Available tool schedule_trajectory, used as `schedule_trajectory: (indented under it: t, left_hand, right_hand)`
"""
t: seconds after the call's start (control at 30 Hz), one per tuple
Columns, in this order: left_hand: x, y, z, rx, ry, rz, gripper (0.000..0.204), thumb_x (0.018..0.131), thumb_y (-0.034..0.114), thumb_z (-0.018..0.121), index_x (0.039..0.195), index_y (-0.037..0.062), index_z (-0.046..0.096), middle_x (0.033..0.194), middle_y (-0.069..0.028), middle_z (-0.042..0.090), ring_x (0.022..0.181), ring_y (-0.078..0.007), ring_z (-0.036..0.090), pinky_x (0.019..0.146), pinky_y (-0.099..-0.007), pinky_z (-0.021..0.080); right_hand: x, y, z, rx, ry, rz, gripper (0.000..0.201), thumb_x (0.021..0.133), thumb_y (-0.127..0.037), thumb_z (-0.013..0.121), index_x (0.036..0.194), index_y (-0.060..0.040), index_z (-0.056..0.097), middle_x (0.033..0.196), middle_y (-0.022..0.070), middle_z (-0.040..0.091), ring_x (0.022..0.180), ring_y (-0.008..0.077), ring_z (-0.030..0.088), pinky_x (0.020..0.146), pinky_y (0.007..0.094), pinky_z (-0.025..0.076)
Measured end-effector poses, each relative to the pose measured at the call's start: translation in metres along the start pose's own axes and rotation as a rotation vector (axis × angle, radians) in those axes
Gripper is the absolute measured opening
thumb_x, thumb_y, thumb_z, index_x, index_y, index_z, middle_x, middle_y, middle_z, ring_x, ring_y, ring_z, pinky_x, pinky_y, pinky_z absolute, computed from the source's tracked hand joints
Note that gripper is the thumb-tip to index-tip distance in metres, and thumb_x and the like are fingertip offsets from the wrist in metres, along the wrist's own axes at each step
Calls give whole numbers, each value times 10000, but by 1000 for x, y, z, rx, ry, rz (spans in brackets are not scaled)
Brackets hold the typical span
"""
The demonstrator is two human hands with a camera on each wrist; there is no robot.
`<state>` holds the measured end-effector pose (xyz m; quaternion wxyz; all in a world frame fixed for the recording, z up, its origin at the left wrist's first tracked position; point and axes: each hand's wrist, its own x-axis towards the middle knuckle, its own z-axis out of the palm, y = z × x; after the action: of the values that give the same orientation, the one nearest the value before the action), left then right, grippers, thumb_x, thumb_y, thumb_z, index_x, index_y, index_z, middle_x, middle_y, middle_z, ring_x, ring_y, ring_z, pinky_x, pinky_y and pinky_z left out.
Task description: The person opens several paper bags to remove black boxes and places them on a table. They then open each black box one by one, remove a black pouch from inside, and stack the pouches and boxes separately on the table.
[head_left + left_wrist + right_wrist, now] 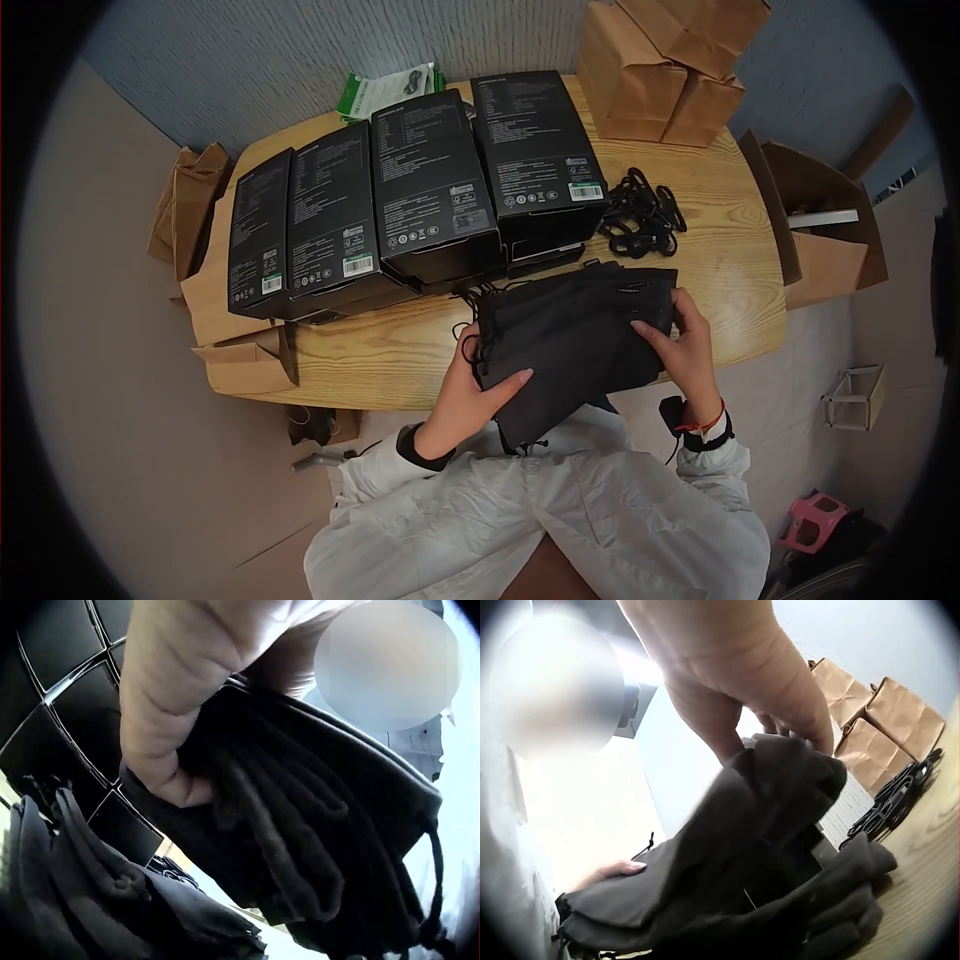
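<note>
Over the table's front edge, a stack of black drawstring pouches point(575, 355) is held between both hands. My left hand point(468, 402) grips the left side, thumb on top and fingers underneath, close to the dangling cords. At the opposite end my right hand point(690, 348) pinches the stack, its thumb on the upper face. In the left wrist view the held pouches point(300, 817) show several folded layers. Below them lie more dark pouches point(82, 877). From the right wrist the held fabric point(712, 832) hangs bunched under the fingers, above other pouches point(832, 892) on the table.
Several black printed boxes point(430, 170) stand in a row on the wooden table point(730, 290). Coiled black cables point(642, 215) lie right of them. Brown paper bags point(640, 90) stand at the back right, green-and-white packets point(390, 92) behind the boxes. An open carton point(820, 210) is beyond the right edge.
</note>
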<state>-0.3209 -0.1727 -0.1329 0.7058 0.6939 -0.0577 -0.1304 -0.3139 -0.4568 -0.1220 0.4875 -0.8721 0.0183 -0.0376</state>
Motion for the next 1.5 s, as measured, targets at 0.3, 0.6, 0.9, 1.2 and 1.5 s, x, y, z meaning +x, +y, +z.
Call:
schedule_trajectory:
  t: [0.3,0.6,0.9,1.2,1.5]
  left_hand:
    - [6,-25,-11,60,85,-47,826,783,120,760,1406,-27,238,1281,-164,466,1165,-230,484,971,-327,421]
    - [20,-34,-15,206,23,22,968,751,140,790,1454,-5,140,1287,-198,446,1133,-232,514,943,-315,446]
    - [-10,-14,-35,-168,-283,285,1011,675,54,824,1459,18,187,1240,-126,530,1179,-226,497,991,-357,408]
    - [-17,-16,-33,192,6,-87,933,783,97,756,1461,7,120,1364,-185,376,1250,-244,410,1026,-352,370]
    - [-13,-35,-31,217,2,-86,914,779,22,720,1460,8,111,1324,-212,428,1176,-248,492,978,-342,428]
  right_hand:
    - [18,57,35,-32,39,121,925,708,-138,820,1416,24,248,1214,178,547,1049,249,574,918,328,458]
    - [6,-6,15,314,4,-33,463,698,-152,817,1060,-4,568,947,56,639,848,129,585,780,255,469]
    - [-25,-24,-11,466,-346,-725,221,734,-91,755,853,-54,572,779,75,663,693,162,633,687,300,506]
    - [3,42,26,-2,-48,180,607,790,-226,760,1243,53,468,1167,161,562,1022,205,586,924,283,446]
    - [11,17,8,610,-553,562,691,788,-136,745,1339,59,377,1274,109,521,1081,156,545,942,255,428]
